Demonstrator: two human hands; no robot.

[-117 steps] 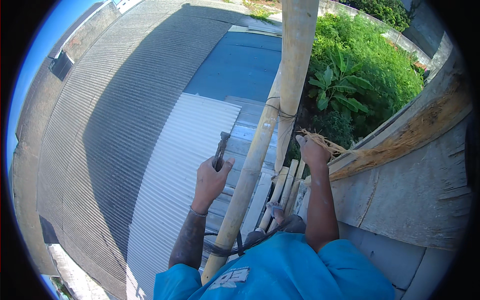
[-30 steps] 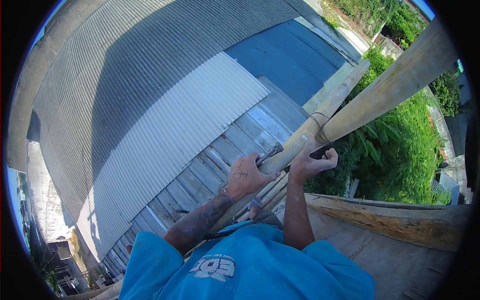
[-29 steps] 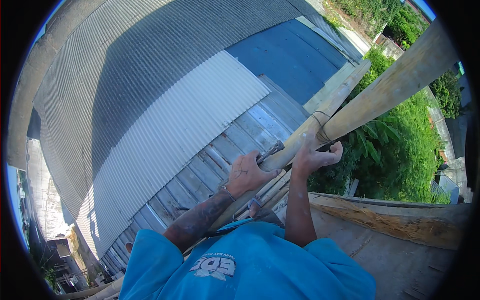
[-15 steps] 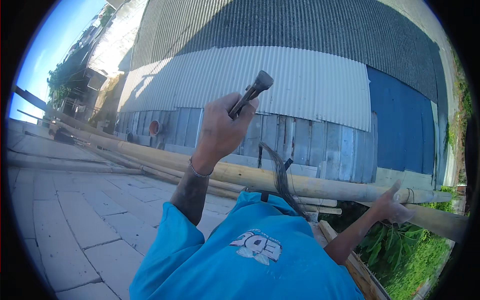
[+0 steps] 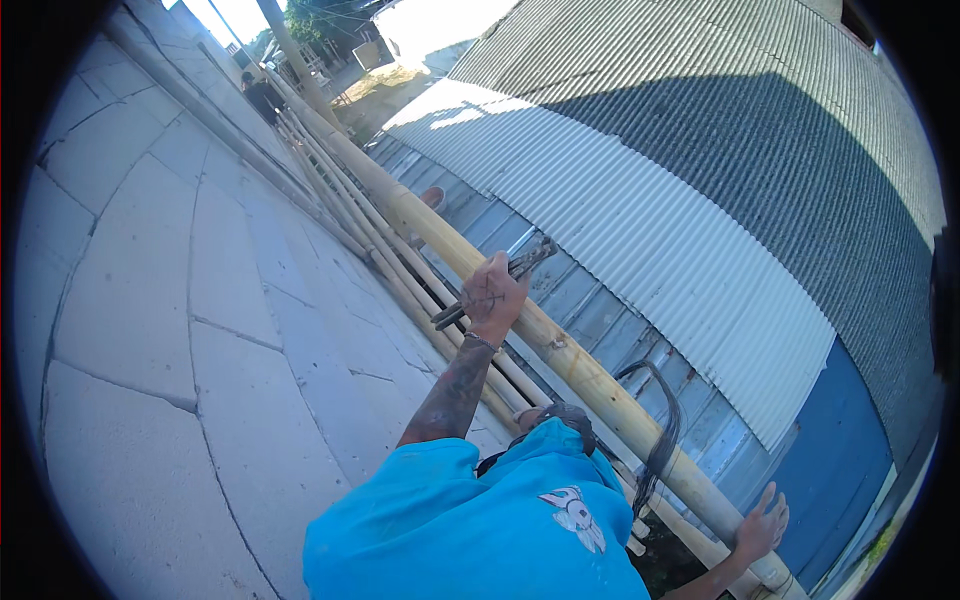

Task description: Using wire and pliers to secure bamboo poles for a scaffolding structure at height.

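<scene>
My left hand [image 5: 491,296] is closed on dark metal pliers [image 5: 532,258], with their handles poking out below my fist, over a long pale bamboo pole [image 5: 566,358]. At the lower right, my right hand [image 5: 762,525] rests against the same pole with its fingers apart and nothing visible in them. A bundle of thin dark wire [image 5: 657,454] arches over the pole between my hands and my waist. More, thinner bamboo poles [image 5: 400,280] run alongside, partly hidden by my left arm.
A wall of pale blocks [image 5: 130,300] fills the left side. Beyond the bamboo lie roofs below: metal sheeting [image 5: 480,220], white corrugated sheet [image 5: 640,260], shaded grey sheet [image 5: 760,170] and a blue panel [image 5: 830,450]. A person in dark clothing [image 5: 262,98] is far along the poles at upper left.
My view has swung from the greenery to along the bamboo and wall. My left hand rose with the pliers, then moved to over the pole. My right hand remains by the pole, fingers spread.
</scene>
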